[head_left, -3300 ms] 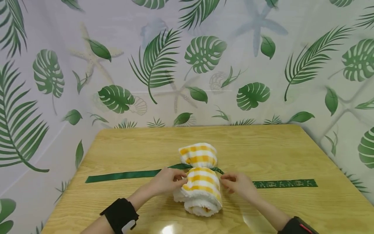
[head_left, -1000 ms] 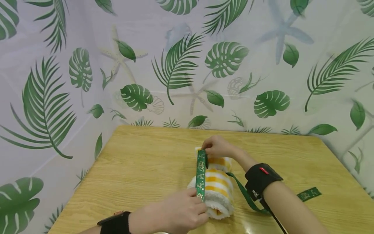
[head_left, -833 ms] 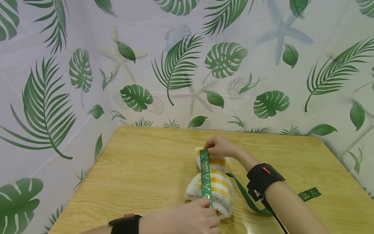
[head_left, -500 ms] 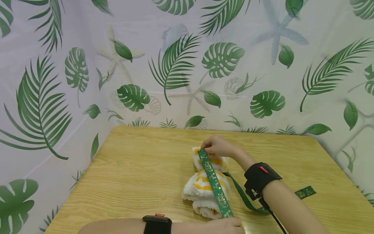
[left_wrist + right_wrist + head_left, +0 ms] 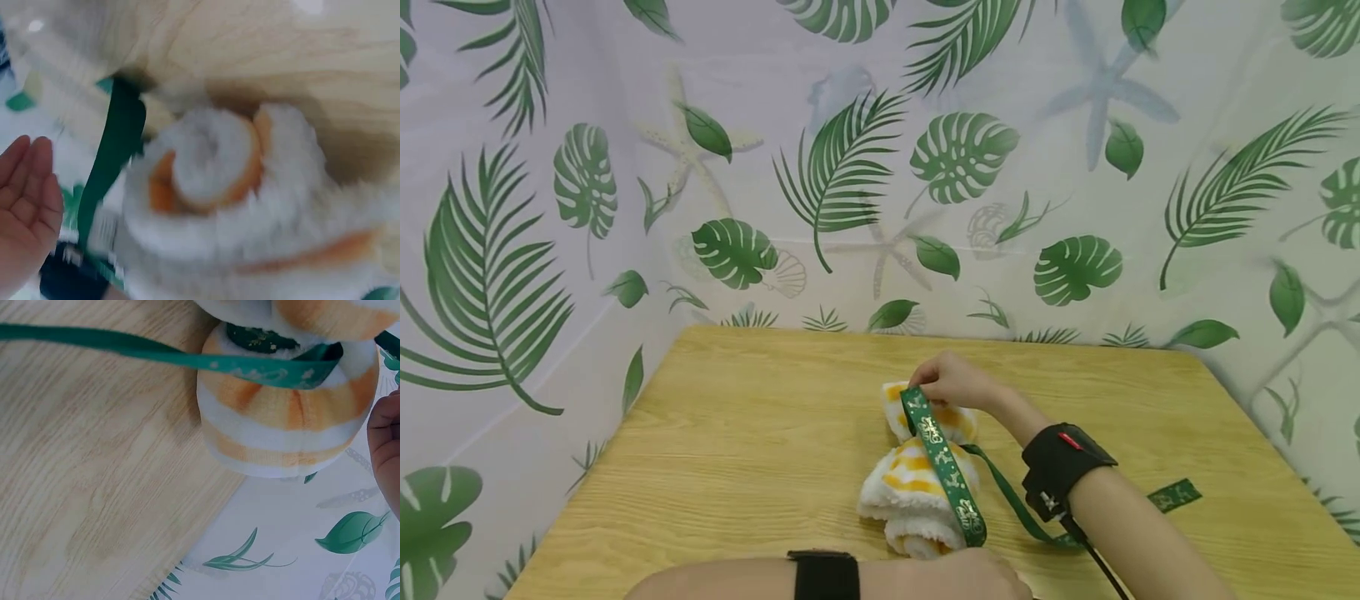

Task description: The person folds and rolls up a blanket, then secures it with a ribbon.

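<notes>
A rolled towel [image 5: 917,487] with yellow and white checks and fluffy white lining lies on the table. A green ribbon [image 5: 951,471] with gold print cinches its middle. My right hand [image 5: 958,383] is at the towel's far end, its curled fingers pinching the ribbon where it folds over. From that fold one length slants toward me and curls beside the roll's near end. My left hand [image 5: 955,575] is low in the head view, partly cut off. In the left wrist view its fingers [image 5: 40,165] are straight, apart from the ribbon.
The other ribbon tail [image 5: 1176,496] lies on the wooden table [image 5: 760,433] to the right, partly behind my right forearm. Leaf-patterned sheeting [image 5: 850,275] rises behind the table and at both sides. Black bands [image 5: 1063,467] circle my wrists.
My left hand has swept to the right, drawing the ribbon length across the towel. That length now slackens and curls, free of the left fingers. My right hand stays at the far end.
</notes>
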The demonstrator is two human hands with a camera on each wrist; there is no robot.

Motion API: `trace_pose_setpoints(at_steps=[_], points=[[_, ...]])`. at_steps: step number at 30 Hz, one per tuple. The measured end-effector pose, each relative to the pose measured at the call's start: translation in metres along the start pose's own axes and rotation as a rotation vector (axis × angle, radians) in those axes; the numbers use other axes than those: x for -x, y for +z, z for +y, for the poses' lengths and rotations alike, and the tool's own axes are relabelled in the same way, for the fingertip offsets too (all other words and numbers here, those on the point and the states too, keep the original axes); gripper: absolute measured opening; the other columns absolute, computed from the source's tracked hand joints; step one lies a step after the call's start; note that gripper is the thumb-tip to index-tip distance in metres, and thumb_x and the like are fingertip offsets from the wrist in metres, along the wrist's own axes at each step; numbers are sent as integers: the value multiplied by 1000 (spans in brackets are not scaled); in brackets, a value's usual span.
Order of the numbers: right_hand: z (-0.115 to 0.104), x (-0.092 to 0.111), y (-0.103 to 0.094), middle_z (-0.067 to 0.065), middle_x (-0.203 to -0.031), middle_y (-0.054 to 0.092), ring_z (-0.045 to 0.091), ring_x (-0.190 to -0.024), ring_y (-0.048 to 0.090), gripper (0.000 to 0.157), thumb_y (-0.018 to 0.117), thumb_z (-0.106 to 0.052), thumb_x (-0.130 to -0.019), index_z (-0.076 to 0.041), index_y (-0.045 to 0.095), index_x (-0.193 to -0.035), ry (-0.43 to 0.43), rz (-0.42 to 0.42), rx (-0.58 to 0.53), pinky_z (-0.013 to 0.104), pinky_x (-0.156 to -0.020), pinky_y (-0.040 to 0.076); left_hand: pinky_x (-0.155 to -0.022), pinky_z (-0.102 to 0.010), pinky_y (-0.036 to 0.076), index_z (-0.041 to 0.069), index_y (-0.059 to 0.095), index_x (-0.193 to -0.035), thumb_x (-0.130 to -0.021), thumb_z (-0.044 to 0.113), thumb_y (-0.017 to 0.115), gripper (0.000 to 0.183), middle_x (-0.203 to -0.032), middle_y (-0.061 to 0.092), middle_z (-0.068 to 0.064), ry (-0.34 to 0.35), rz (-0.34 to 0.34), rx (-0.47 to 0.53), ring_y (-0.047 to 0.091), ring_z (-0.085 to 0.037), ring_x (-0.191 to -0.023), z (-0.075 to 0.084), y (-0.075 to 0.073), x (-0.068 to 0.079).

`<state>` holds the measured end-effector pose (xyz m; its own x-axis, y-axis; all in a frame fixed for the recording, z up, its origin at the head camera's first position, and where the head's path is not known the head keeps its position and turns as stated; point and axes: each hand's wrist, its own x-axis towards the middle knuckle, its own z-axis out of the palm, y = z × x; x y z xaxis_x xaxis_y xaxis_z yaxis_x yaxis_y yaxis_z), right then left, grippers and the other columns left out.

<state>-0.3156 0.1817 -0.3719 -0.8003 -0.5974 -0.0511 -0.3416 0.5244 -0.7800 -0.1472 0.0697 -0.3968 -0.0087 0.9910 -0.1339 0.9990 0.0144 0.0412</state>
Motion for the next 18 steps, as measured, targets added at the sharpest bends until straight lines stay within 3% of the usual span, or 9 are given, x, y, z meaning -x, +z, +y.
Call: trace_pose_setpoints(at_steps=[2,5,8,11,13,15,18], points=[[1,-1,2,0,-55,47,10,-46,37,19,51,-1,-88,2,69,-90,2,6,-9,23,-48,32,-68,-5,36,21,67,-101,-94,32,54,19,-90,60,15,-24,103,32,51,8,-75,2,-15,21],[0,-3,4,-1,-54,46,9,-46,37,16,54,-4,-89,1,69,-88,10,17,7,23,-48,31,-58,-5,33,22,67,-81,-92,30,57,17,-72,56,15,-94,351,-1,49,8,-63,2,-31,57],[-2,-4,6,-1,-61,55,10,-51,43,12,60,-10,-89,-3,70,-87,10,25,60,23,-50,36,-51,-9,31,20,59,-66,-90,27,60,25,-60,48,15,-300,501,135,43,5,-54,-9,-35,91],[-4,-4,9,0,-73,63,11,-59,51,11,63,-14,-88,-6,70,-87,-15,27,144,26,-56,43,-49,-14,34,17,60,-67,-91,26,58,26,-58,49,13,-564,521,422,41,2,-51,-32,-29,119],[-7,0,11,1,-80,66,11,-66,55,10,63,-13,-89,-5,69,-89,-42,39,192,27,-61,46,-52,-20,38,14,63,-74,-93,26,56,23,-62,52,11,-721,497,595,45,-2,-54,-51,-20,134],[-9,8,13,2,-83,66,10,-69,56,11,61,-12,-89,-3,69,-92,-63,57,214,27,-64,47,-57,-25,43,11,65,-85,-93,26,56,19,-72,57,6,-818,500,708,51,-7,-62,-70,-7,145],[-14,30,19,2,-84,65,9,-71,55,15,59,-14,-91,-2,68,-94,-82,81,219,27,-64,47,-67,-31,46,7,63,-103,-92,26,59,22,-89,60,0,-891,511,808,56,-14,-79,-89,12,154]])
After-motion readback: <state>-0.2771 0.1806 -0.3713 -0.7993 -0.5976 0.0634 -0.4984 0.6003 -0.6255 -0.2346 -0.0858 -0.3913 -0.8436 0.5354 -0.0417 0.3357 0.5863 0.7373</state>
